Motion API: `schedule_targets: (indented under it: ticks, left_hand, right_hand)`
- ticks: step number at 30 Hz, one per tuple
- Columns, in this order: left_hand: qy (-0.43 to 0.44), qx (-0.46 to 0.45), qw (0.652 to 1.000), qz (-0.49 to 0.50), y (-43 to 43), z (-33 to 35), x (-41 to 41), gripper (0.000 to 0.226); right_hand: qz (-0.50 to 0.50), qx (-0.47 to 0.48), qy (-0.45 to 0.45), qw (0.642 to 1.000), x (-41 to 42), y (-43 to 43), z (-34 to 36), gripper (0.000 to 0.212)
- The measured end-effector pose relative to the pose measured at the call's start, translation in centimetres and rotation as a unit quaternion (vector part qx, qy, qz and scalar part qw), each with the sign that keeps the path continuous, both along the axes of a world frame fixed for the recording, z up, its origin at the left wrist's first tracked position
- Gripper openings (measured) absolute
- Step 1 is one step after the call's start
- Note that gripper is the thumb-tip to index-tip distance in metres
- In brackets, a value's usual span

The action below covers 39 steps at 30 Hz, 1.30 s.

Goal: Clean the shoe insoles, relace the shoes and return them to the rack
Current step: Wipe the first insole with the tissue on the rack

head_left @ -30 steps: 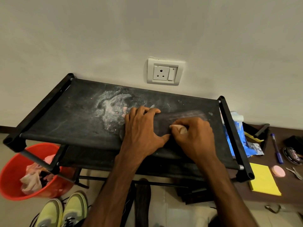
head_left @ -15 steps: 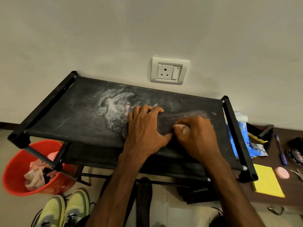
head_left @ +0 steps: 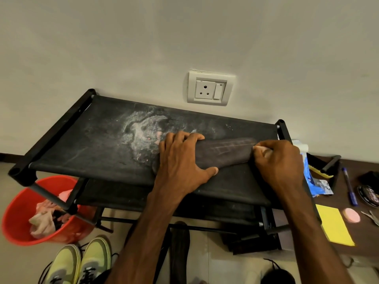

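Dusty black rack shelf (head_left: 92, 140) against wall (head_left: 143, 42)

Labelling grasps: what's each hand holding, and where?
Left hand grips the insole across its left end, fingers over the far edge. Right hand pinches a small pale object, mostly hidden.
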<state>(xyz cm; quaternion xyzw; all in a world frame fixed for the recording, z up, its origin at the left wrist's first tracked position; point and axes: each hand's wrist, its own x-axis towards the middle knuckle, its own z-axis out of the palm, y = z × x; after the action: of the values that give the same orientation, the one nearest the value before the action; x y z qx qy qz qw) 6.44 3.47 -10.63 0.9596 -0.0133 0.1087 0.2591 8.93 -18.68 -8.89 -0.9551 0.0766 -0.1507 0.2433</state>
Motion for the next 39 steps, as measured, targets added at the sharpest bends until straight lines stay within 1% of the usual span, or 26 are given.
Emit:
schedule_targets:
  ticks: [4,5,7,9,10,12,13,15,18,19,21,24,26,28,31,33,34,36,37,39]
  left_hand:
    - [0.004,0.006,1.0,0.001,0.0,-0.1,0.0,0.084]
    - [0.005,0.005,1.0,0.0,0.0,-0.1,0.0,0.084]
    - [0.009,0.002,1.0,-0.003,0.0,-0.1,0.1,0.084]
    - [0.009,-0.001,1.0,-0.004,0.0,0.0,0.1,0.084]
    - [0.008,-0.003,1.0,-0.005,0.1,0.0,0.1,0.084]
    - [0.01,-0.004,1.0,-0.005,0.1,0.0,0.0,0.084]
    - [0.01,-0.003,1.0,-0.004,0.1,0.0,0.0,0.084]
    - [0.01,0.001,1.0,-0.001,0.1,0.0,0.0,0.084]
    - [0.012,0.002,1.0,0.0,0.1,0.0,0.0,0.084]
    - [0.013,0.003,1.0,-0.001,0.0,0.0,0.1,0.084]
    - [0.014,0.001,1.0,-0.001,0.0,0.0,0.1,0.084]
    - [0.017,-0.003,1.0,-0.003,0.0,0.1,0.1,0.085]
    - [0.02,-0.005,1.0,-0.003,0.1,0.1,0.0,0.085]
    - [0.02,-0.004,1.0,-0.001,0.1,0.1,-0.1,0.085]
    - [0.018,0.001,1.0,-0.001,0.0,0.1,0.0,0.086]
    - [0.018,0.004,1.0,0.0,0.0,0.1,0.0,0.085]
    - [0.017,0.003,1.0,-0.001,0.0,0.1,0.0,0.085]
    - [0.016,-0.002,1.0,-0.004,0.0,0.1,0.0,0.085]
    - [0.015,-0.004,1.0,-0.006,0.0,0.1,0.0,0.085]
    - [0.016,-0.003,1.0,-0.006,0.0,0.1,0.0,0.085]
  right_hand:
    - [0.141,0.022,0.053,0.988,-0.8,2.0,-0.2,0.017]
    - [0.162,0.028,0.064,0.984,-0.9,2.1,-0.2,0.017]
    - [0.142,0.03,0.061,0.987,-0.8,1.6,-0.1,0.02]
    - [0.065,0.024,0.032,0.997,-0.3,0.2,0.1,0.025]
    - [0.026,0.021,0.018,0.999,-0.1,-0.5,0.2,0.023]
    - [-0.006,0.016,0.002,1.0,0.1,-1.0,0.4,0.022]
    - [0.003,0.007,0.006,1.0,0.0,-0.9,0.4,0.021]
    - [0.06,-0.009,0.031,0.998,-0.7,0.2,0.3,0.019]
    - [0.15,0.027,0.08,0.985,-1.7,1.6,0.0,0.01]
    - [0.156,0.038,0.085,0.983,-1.8,1.5,0.0,0.008]
    - [0.129,0.055,0.081,0.987,-1.6,0.8,0.0,0.006]
    - [0.057,0.065,0.052,0.995,-1.2,-0.5,0.1,0.011]
    - [0.034,0.059,0.029,0.997,-1.1,-0.8,0.2,0.013]
    - [0.027,0.052,0.031,0.998,-1.2,-0.7,0.2,0.016]
    - [0.059,0.019,0.032,0.998,-1.4,0.6,0.2,0.02]
    - [0.106,0.0,0.029,0.994,-1.6,2.2,0.1,0.025]
    - [0.138,0.006,0.033,0.99,-1.7,3.1,0.1,0.025]
    - [0.2,0.044,0.051,0.977,-1.8,4.3,-0.1,0.015]
    - [0.216,0.054,0.055,0.973,-1.8,4.4,-0.1,0.011]
    - [0.196,0.045,0.048,0.978,-1.4,3.7,-0.1,0.007]
